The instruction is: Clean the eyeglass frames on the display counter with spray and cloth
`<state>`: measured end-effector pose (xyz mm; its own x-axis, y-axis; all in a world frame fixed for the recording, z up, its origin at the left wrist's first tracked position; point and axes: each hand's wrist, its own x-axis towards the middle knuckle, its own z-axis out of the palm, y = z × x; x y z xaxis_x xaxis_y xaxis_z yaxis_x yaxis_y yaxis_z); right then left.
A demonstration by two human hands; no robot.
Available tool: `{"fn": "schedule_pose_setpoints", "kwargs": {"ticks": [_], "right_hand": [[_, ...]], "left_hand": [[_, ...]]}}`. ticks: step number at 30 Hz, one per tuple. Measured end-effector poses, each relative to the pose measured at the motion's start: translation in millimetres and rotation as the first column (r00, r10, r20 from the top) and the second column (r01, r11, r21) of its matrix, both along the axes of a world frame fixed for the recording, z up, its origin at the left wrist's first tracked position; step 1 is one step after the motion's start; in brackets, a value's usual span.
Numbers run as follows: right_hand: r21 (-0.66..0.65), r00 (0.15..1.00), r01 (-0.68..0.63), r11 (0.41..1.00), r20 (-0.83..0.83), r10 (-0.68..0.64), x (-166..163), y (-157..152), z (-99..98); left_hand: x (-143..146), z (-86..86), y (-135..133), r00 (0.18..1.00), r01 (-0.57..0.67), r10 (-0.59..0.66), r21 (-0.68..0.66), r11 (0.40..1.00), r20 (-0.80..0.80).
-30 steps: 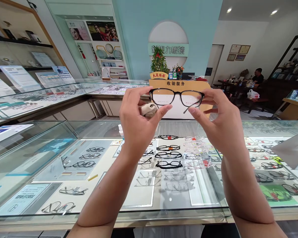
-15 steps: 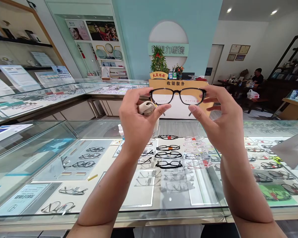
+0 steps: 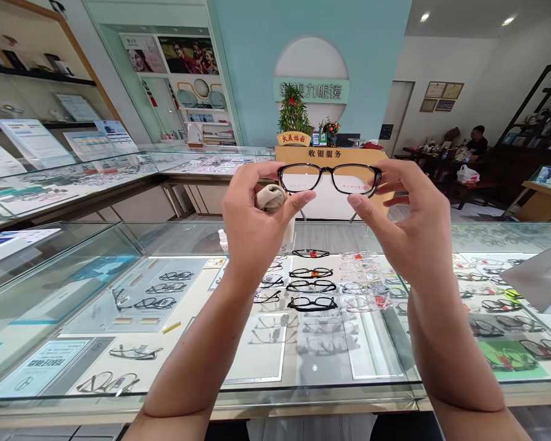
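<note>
A pair of black-framed eyeglasses (image 3: 327,173) is held up level above the glass counter, its lenses facing me; small print shows on both lenses. My left hand (image 3: 257,214) pinches the left end of the frame between thumb and fingers. Tucked in that same palm is a bunched beige cloth (image 3: 270,198), part of which hangs down behind the hand. At the frame's right end, my right hand (image 3: 408,214) grips with thumb and fingers. Below the hands, several black eyeglasses (image 3: 312,303) and clear-pink eyeglasses (image 3: 367,303) lie in rows.
The glass display counter (image 3: 202,393) spans the front, with more frames inside on both sides. A small white bottle (image 3: 223,242) stands near my left wrist. A cashier desk (image 3: 298,154) with plants is beyond. A person (image 3: 477,142) sits far right.
The eyeglasses and both hands stay almost in place, with only a very slight shift. Both hands keep their hold.
</note>
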<state>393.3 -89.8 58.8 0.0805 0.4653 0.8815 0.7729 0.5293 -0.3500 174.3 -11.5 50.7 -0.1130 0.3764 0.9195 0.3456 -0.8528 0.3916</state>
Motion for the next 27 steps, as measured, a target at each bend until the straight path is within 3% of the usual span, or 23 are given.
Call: {"fn": "schedule_pose_setpoints", "kwargs": {"ticks": [7, 20, 27], "right_hand": [[-0.017, 1.000, -0.023, 1.000, 0.004, 0.023, 1, 4, -0.5], [-0.131, 0.991, -0.115, 0.985, -0.079, 0.105, 1, 7, 1.4], [-0.113, 0.991, -0.123, 0.986, -0.069, 0.116, 2, 10, -0.5]], "left_hand": [[-1, 0.6, -1, 1.000, 0.000, 0.000, 0.025, 1.000, -0.002], [2, -0.7, -12, 0.990, -0.143, 0.144, 0.134, 0.981, 0.003], [1, -1.0, -10, 0.994, -0.113, 0.113, 0.181, 0.977, 0.012]]}}
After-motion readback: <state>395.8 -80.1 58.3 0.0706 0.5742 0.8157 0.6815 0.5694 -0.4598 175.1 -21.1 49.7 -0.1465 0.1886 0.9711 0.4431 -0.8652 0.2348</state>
